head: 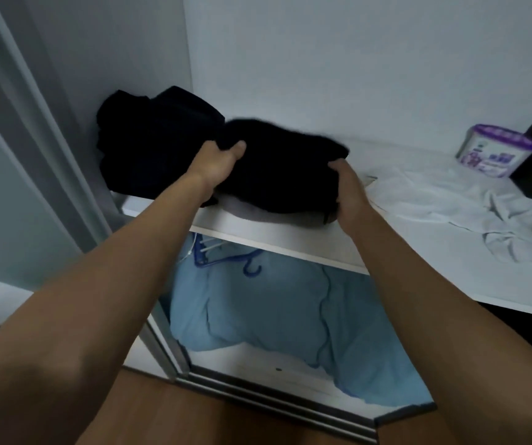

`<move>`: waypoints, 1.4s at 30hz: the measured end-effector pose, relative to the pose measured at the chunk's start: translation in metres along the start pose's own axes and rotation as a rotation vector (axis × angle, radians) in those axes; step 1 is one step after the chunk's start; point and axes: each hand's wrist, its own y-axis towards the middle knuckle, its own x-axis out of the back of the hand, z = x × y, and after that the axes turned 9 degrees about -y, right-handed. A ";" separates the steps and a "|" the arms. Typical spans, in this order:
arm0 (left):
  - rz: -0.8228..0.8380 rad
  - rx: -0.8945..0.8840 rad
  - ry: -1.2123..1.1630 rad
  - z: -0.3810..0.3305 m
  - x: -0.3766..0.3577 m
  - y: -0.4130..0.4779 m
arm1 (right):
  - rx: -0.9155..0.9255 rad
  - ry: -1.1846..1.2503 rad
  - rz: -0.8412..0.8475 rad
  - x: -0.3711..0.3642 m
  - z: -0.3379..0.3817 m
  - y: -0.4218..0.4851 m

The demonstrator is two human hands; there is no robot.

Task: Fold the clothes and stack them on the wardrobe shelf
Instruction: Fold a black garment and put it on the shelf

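Observation:
A folded black garment (282, 165) rests over the front part of the white wardrobe shelf (290, 234), on top of a folded grey piece (252, 211) that peeks out beneath it. My left hand (218, 162) grips its left edge and my right hand (348, 187) grips its right edge. Behind and to the left, a pile of dark clothes (155, 139) sits in the shelf's back corner. A white garment (470, 207) lies spread and crumpled on the right of the shelf.
A purple-lidded white tub (495, 150) stands at the back right of the shelf. Below the shelf lie a light blue blanket (290, 313) and blue hangers (226, 256). A sliding door frame (49, 123) rises on the left, with a wooden floor (226, 419) below.

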 end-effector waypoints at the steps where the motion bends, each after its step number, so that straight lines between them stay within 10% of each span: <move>1: -0.029 -0.003 0.128 0.009 0.000 0.007 | -0.054 -0.078 -0.003 0.003 -0.007 0.008; 9: -0.354 -0.285 0.623 -0.018 -0.024 0.046 | 0.317 -0.157 -0.207 -0.006 0.029 0.059; 15: -0.252 -0.053 0.869 -0.003 -0.020 0.065 | 0.256 -0.706 -0.140 -0.011 0.021 0.090; 18: -0.285 -0.424 0.989 -0.002 -0.023 0.058 | 0.469 -0.790 -0.270 -0.019 0.024 0.084; 20: -0.177 -0.595 1.094 0.000 -0.027 0.055 | 0.552 -0.924 -0.181 -0.034 0.021 0.078; 28: 0.203 -0.298 1.199 0.005 -0.035 0.061 | 0.445 -0.952 -0.013 -0.041 0.001 0.068; 34: 0.216 -0.800 1.081 -0.007 -0.078 0.035 | 0.408 -0.727 -0.242 0.040 -0.006 0.036; 42: 0.825 -0.624 0.796 0.019 -0.172 -0.004 | -0.170 -1.156 -0.450 0.145 -0.035 0.041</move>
